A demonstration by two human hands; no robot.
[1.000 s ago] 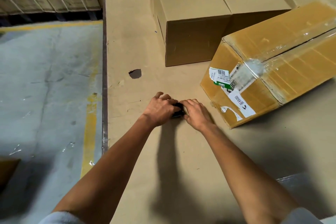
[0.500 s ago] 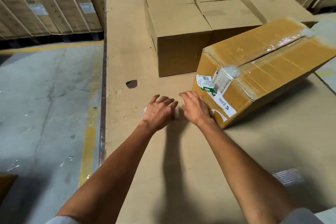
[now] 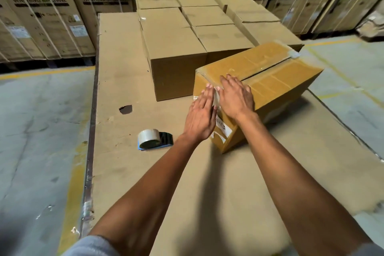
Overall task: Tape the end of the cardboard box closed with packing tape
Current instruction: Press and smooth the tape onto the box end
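A yellowish cardboard box [image 3: 276, 77] lies tilted on a big flat cardboard sheet [image 3: 207, 183], clear tape running along its top seam and down its near end. My left hand [image 3: 200, 116] lies flat with fingers apart on the near end face, over the tape and a white label. My right hand [image 3: 235, 94] presses flat across the box's near top edge where the tape folds over. A tape dispenser [image 3: 153, 139] with a clear roll lies on the sheet, left of my left hand and apart from it.
Several plain closed cartons [image 3: 176, 48] stand in rows just behind and left of the taped box. Large strapped washing-machine boxes [image 3: 41, 23] line the back. A dark hole [image 3: 126, 109] marks the sheet. Concrete floor [image 3: 37, 131] with yellow lines lies on both sides.
Both hands left the tape dispenser on the sheet and moved up and right onto the box's near end. The view has tilted upward.
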